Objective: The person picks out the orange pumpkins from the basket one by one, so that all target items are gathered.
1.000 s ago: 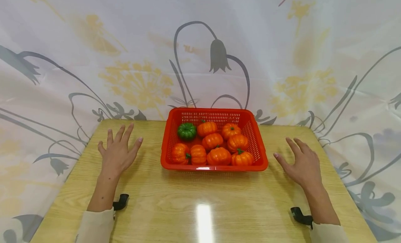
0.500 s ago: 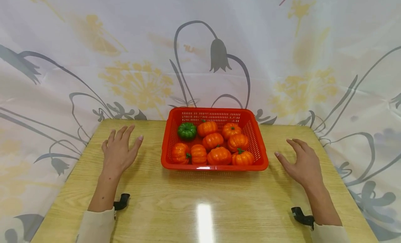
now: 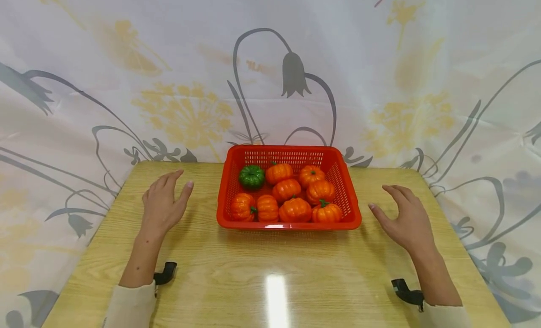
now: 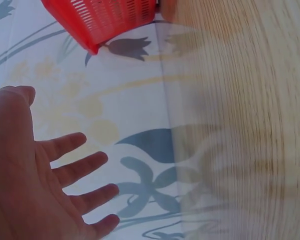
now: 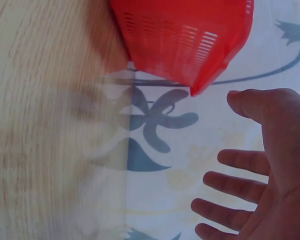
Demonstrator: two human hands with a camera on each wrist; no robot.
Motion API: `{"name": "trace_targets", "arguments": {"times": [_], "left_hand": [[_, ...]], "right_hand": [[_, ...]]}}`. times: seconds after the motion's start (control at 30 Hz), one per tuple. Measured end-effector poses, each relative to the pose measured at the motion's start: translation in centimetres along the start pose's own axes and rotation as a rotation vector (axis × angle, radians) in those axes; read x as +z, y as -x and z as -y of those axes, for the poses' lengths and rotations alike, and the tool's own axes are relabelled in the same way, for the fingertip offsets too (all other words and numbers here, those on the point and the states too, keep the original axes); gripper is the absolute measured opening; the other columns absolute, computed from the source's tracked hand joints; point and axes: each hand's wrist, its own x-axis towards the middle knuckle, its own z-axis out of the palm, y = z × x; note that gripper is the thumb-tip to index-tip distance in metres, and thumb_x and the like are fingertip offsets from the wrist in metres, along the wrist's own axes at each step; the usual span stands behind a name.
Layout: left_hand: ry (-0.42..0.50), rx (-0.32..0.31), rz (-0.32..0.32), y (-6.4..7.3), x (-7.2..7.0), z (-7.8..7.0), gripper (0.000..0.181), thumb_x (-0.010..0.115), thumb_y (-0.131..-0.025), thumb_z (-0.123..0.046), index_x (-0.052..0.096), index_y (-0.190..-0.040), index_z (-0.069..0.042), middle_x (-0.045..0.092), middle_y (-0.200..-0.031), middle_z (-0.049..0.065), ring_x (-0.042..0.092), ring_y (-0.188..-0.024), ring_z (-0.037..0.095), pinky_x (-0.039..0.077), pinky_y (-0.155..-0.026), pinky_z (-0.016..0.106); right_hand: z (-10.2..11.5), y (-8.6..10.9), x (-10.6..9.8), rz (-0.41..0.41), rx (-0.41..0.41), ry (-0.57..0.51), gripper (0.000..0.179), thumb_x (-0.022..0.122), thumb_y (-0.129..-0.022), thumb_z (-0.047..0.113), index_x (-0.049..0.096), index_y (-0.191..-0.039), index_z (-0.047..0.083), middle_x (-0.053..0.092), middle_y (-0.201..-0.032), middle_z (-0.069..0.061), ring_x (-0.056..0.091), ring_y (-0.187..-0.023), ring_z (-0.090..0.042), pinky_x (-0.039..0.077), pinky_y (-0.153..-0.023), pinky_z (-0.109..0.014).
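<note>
A red plastic basket [image 3: 289,227] with slotted walls stands at the back middle of the table. In it lie several orange pumpkins [image 3: 295,210] and one dark green pumpkin [image 3: 251,177], which sits in the back left corner. My left hand [image 3: 162,208] hovers to the left of the basket, fingers extended and thumb apart, holding nothing. On the other side my right hand [image 3: 407,222] hangs in the air, its thumb pointing toward the basket's right wall, also with nothing in it. Both wrist views show the relaxed fingers spread apart, away from the basket.
The wooden table [image 3: 236,276] reaches back to a pale curtain [image 3: 186,50] printed with grey and yellow flowers. A black wrist mount sticks out at the left cuff [image 3: 166,273] and another at the right cuff [image 3: 406,291].
The left hand's fingers have drawn closer together and the hand has turned slightly. My right hand has barely moved. The basket and pumpkins stay in place.
</note>
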Motion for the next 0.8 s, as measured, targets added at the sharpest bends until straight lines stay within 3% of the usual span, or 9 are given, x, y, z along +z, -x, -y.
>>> {"name": "trace_targets", "arguments": {"times": [0.33,0.57,0.8], "left_hand": [[0.086,0.005,0.074,-0.5,0.8,-1.9,0.070,0.041,-0.112,-0.053,0.043,-0.159,-0.001,0.044,-0.157,0.031,0.040,-0.143,0.057,0.023,-0.112,0.081],[0.172,0.015,0.113,-1.0,1.4,-3.0,0.072,0.042,-0.112,-0.055,0.041,-0.160,-0.002,0.048,-0.155,0.025,0.046,-0.141,0.049,0.037,-0.114,0.069],[0.216,0.004,0.148,-1.3,1.8,-3.7,0.068,0.046,-0.112,-0.049,0.040,-0.161,-0.003,0.049,-0.153,0.024,0.047,-0.141,0.044,0.040,-0.113,0.066]], "right_hand": [[1.4,-0.1,-0.7,0.002,-0.020,-0.014,0.058,0.079,-0.095,0.027,0.061,-0.141,-0.004,0.058,-0.139,-0.031,0.052,-0.126,-0.055,0.041,-0.101,-0.073],[2.8,-0.3,-0.8,-0.007,-0.055,-0.036,0.056,0.080,-0.094,0.022,0.062,-0.140,-0.003,0.060,-0.136,-0.029,0.054,-0.124,-0.052,0.043,-0.101,-0.071],[4.2,-0.7,-0.7,-0.010,-0.094,-0.060,0.056,0.082,-0.092,0.019,0.062,-0.142,0.001,0.061,-0.134,-0.026,0.056,-0.123,-0.048,0.045,-0.100,-0.069]]}}
